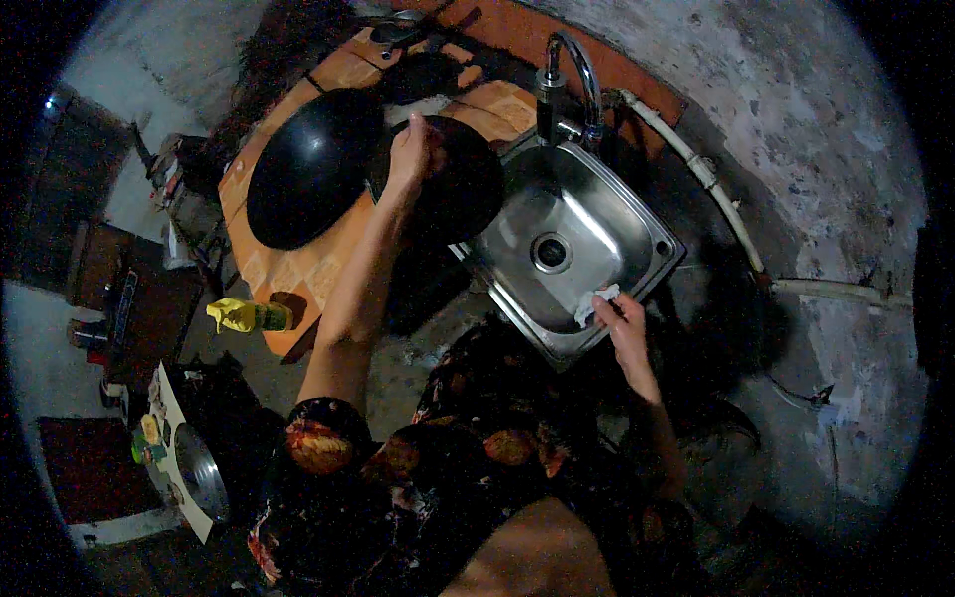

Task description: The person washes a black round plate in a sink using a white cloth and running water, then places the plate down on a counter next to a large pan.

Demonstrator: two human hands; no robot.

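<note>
My left hand [410, 157] reaches over the orange tiled counter with its thumb up and fingers curled at a dark round pan [468, 184]. The pan overlaps the sink's left edge; whether it is a pan or a lid is hard to tell in the dim light. To its left lies a large black wok [303, 179], its smooth surface catching the light. My right hand [624, 326] pinches a crumpled white cloth or tissue [595, 304] at the near right rim of the steel sink [527, 333]. No water shows in the basin.
A curved chrome tap [589, 75] rises behind the sink. Pale pipes [716, 184] run along the right wall. A yellow bottle [239, 314] lies by the counter's near left corner [288, 343]. Another steel basin [201, 473] sits in a pale board at lower left.
</note>
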